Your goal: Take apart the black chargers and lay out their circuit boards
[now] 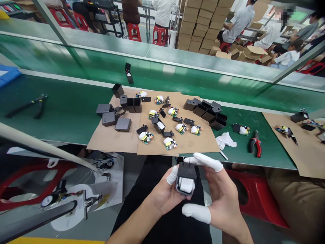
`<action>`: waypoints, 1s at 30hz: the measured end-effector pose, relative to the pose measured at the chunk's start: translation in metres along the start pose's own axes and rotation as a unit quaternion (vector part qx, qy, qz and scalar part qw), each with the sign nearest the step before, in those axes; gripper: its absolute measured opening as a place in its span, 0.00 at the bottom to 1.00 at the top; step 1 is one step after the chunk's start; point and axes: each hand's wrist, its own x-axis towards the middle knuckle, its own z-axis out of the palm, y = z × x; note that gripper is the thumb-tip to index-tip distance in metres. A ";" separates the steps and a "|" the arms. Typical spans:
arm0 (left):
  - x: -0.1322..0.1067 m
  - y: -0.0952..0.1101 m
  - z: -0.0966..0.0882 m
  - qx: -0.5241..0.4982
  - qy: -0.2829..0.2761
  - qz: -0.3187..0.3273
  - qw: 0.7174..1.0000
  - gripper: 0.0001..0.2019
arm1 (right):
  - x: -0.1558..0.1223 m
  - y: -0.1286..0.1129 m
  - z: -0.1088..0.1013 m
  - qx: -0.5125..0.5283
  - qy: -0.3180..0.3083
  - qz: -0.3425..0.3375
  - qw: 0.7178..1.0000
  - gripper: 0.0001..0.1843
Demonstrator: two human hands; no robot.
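Over my lap, my left hand [165, 193] grips a black power adapter case [188, 181] from the left and below. A white-wrapped block shows in its near end, and a black end cap with prongs stands at its far side. My right hand [218, 193] is spread around the right side of the case, thumb and fingers wide apart; one fingertip is close to the prongs, and I cannot tell if it touches. White finger cots cover several fingertips. Ahead on cardboard lie circuit boards [170, 143] with white and yellow parts, black end caps [168, 134] and a partly filled case [158, 125].
Empty black cases [123, 124] stand on the left cardboard, more cases [209, 115] on the right. Pliers [256, 144], a white cloth [225, 140] and cutters [38, 101] lie on the green bench. A green ledge [157, 78] runs behind. Another person's leg [299, 196] is at right.
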 end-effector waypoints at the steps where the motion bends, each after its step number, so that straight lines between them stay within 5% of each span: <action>1: 0.001 -0.001 0.002 0.002 0.004 -0.001 1.000 0.26 | -0.001 0.001 0.002 0.001 0.012 -0.001 1.000 0.51; 3: 0.002 -0.001 0.007 0.037 0.023 0.002 0.999 0.25 | -0.001 0.003 0.005 0.001 0.041 -0.011 0.999 0.45; 5: -0.001 0.002 0.011 0.125 0.078 0.075 0.986 0.19 | -0.001 0.005 0.006 0.005 0.074 -0.031 0.997 0.39; 8: -0.012 0.014 0.011 0.309 0.118 0.308 0.892 0.13 | -0.002 0.011 0.004 -0.013 0.102 -0.047 0.994 0.38; 11: -0.022 0.032 0.008 0.464 -0.008 0.383 0.799 0.27 | -0.004 0.016 0.000 -0.030 0.098 -0.035 0.994 0.37; 15: -0.021 0.049 0.004 0.549 -0.106 0.326 0.762 0.36 | -0.005 0.020 0.000 0.000 0.097 -0.028 0.995 0.36; 25: -0.008 0.039 -0.008 0.518 -0.109 0.358 0.769 0.34 | -0.008 0.022 0.002 0.064 0.122 -0.015 0.990 0.33; 28: -0.008 0.036 -0.006 0.490 -0.090 0.327 0.803 0.33 | -0.007 0.023 0.003 0.062 0.123 0.000 0.990 0.32; 30: -0.008 0.030 -0.001 0.424 -0.052 0.292 0.856 0.30 | -0.007 0.025 0.002 0.064 0.109 0.001 0.992 0.30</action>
